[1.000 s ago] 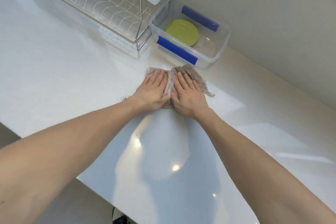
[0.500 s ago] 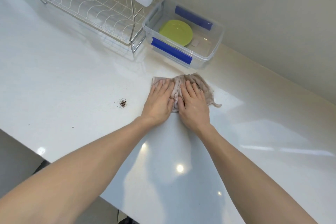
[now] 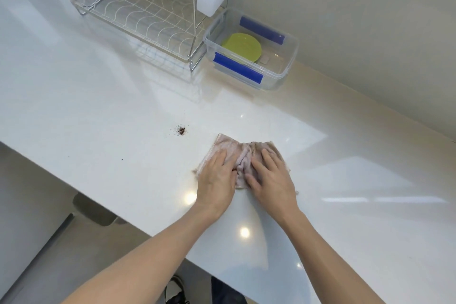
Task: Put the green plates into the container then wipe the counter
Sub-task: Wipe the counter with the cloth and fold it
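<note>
Compared with half a second ago, I am drawing the cloth (image 3: 243, 155) back toward the near edge of the counter (image 3: 98, 111); it is now lying well apart from the container (image 3: 283, 74), where before it was sitting close in front of it. The crumbs (image 3: 181, 130) are now lying to the far left of the cloth, no longer level with my wrist.

My left hand (image 3: 217, 177) is pressing flat on the left half of the cloth, fingers straight and pointing away from me. My right hand (image 3: 270, 177) is pressing flat on the right half in the same way. The hands are lying side by side, a bunched ridge of cloth rising between them.

The green plate (image 3: 243, 47) is resting inside the container at the far side of the counter, beyond both hands and slightly to the right. The container is standing just beside the right end of the rack (image 3: 138, 12).
</note>
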